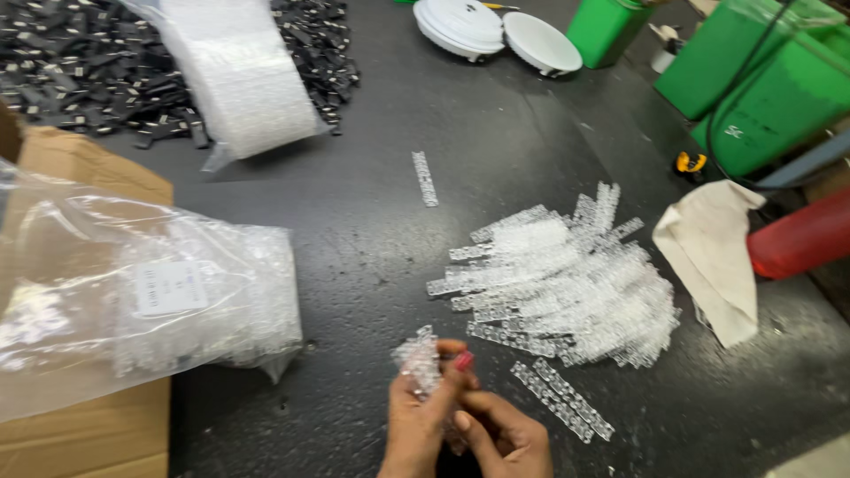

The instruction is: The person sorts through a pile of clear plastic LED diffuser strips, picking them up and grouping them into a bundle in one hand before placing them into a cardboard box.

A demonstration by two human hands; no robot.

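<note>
Dark worktable (pixel 496 133); big pile of clear strips (pixel 567 274) lies right of your hands. Left hand (pixel 421 420) and right hand (pixel 500 438) both pinch a small clear strip bundle (pixel 421 358), probably light, brittle; hold by its edges.

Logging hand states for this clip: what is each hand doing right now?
Left hand: closed on a clear plastic strip.
Right hand: curled at the strip's lower end; grip cannot be told.
</note>
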